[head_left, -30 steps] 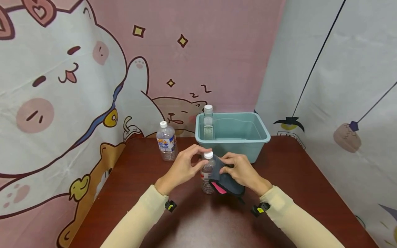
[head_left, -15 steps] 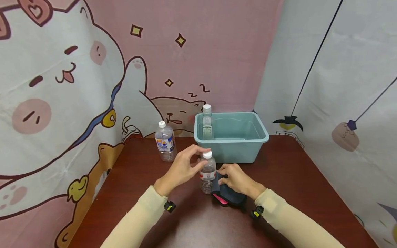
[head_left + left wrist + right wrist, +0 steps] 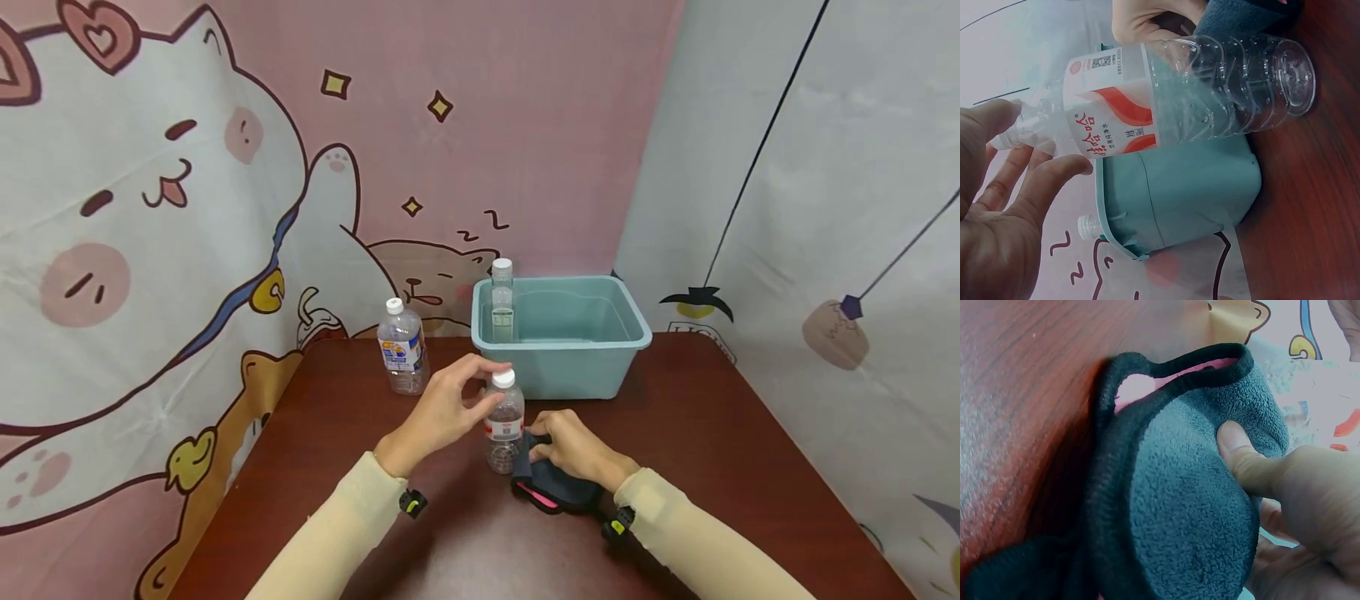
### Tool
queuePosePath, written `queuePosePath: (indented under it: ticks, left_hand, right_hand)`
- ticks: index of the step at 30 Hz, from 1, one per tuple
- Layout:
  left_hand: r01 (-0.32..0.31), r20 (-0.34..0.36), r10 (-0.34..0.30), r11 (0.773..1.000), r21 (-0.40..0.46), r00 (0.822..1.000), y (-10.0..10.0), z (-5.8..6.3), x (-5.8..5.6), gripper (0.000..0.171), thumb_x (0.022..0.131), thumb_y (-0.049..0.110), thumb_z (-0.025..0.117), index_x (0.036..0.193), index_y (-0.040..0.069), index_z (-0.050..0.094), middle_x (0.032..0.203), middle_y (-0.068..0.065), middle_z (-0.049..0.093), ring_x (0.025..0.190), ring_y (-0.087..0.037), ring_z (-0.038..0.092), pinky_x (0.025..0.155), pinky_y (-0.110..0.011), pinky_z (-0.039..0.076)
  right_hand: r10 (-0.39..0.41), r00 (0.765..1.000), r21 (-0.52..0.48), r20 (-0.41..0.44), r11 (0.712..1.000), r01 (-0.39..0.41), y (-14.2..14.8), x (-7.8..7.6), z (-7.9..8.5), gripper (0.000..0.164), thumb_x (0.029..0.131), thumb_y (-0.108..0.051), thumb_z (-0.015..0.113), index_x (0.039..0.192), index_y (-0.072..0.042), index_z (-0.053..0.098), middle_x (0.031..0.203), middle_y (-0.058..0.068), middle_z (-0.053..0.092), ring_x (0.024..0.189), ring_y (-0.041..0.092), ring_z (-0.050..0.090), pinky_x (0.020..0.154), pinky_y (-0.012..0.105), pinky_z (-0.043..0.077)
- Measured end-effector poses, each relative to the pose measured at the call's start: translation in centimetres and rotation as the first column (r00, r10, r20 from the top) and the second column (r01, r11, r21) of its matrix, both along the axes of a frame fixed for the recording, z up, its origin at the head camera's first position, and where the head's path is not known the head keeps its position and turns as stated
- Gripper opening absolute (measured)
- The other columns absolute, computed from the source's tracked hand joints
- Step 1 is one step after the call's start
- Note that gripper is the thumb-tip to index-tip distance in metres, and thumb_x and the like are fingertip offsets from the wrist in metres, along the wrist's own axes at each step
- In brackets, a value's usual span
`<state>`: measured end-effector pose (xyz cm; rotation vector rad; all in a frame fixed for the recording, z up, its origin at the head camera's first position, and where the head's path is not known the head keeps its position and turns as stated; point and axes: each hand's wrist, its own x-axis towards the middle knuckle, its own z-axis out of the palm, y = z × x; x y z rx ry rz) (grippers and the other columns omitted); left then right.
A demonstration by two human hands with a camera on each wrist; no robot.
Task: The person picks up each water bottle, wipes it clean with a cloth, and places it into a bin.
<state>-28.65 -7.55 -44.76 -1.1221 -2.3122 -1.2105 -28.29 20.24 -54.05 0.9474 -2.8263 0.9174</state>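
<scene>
My left hand [image 3: 448, 406] holds a clear plastic water bottle [image 3: 506, 427] near its white cap, between thumb and fingers. The bottle is upright on the table, and its red and white label [image 3: 1113, 103] shows in the left wrist view. My right hand [image 3: 573, 450] pinches a dark grey plush cloth [image 3: 1194, 506] with black edging and a pink inner side. That cloth is folded, with its left end against the bottle's lower side. In the right wrist view my thumb [image 3: 1235, 440] presses on the grey pile, while the other fingers are partly hidden behind it.
A light blue-green plastic tub [image 3: 573, 371] stands behind the bottle. Inside its left end is a clear bottle [image 3: 502, 304] with a white cap. At the back left stands another clear bottle [image 3: 403, 350] with a blue and white label. Printed curtains hang behind the brown table [image 3: 322, 500].
My right hand has slid the cloth down along the bottle, from just below the cap to beside its lower part. The left hand keeps its hold near the cap.
</scene>
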Motion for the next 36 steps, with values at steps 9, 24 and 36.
queuePosePath:
  ticks: [9, 24, 36]
  left_hand:
    - [-0.006, 0.009, 0.006, 1.0, -0.006, 1.0, 0.0, 0.1, 0.2, 0.042, 0.104, 0.012, 0.091, 0.143, 0.012, 0.076, 0.139, -0.005, 0.08, 0.11, -0.018, 0.076, 0.094, -0.03, 0.069]
    - [0.028, 0.031, -0.028, 0.999, 0.029, 0.999, -0.2, -0.1, 0.1, 0.043, 0.103, 0.008, 0.091, 0.144, 0.013, 0.079, 0.137, -0.005, 0.08, 0.12, -0.021, 0.078, 0.09, -0.043, 0.073]
    - [0.023, 0.037, -0.023, 1.0, 0.019, 0.999, -0.3, 0.1, 0.1, 0.046, 0.103, 0.011, 0.091, 0.147, 0.016, 0.08, 0.135, -0.002, 0.077, 0.124, -0.018, 0.076, 0.109, -0.031, 0.068]
  right_hand:
    - [-0.037, 0.998, -0.075, -0.06, 0.997, 0.032, 0.4, 0.4, 0.9, 0.038, 0.096, -0.01, 0.097, 0.131, -0.001, 0.087, 0.123, 0.008, 0.089, 0.114, 0.024, 0.085, 0.093, 0.038, 0.071]
    - [-0.115, 0.993, -0.294, -0.037, 0.951, 0.099, 0.2, 1.1, 6.0, 0.045, 0.097, -0.012, 0.096, 0.139, -0.005, 0.085, 0.119, 0.0, 0.085, 0.096, 0.007, 0.072, 0.077, 0.022, 0.06]
    - [-0.154, 0.985, -0.339, -0.075, 0.933, 0.12, -0.9, 1.2, 8.2, 0.039, 0.101, -0.018, 0.093, 0.137, -0.008, 0.086, 0.126, 0.005, 0.08, 0.099, 0.014, 0.072, 0.079, 0.025, 0.06]
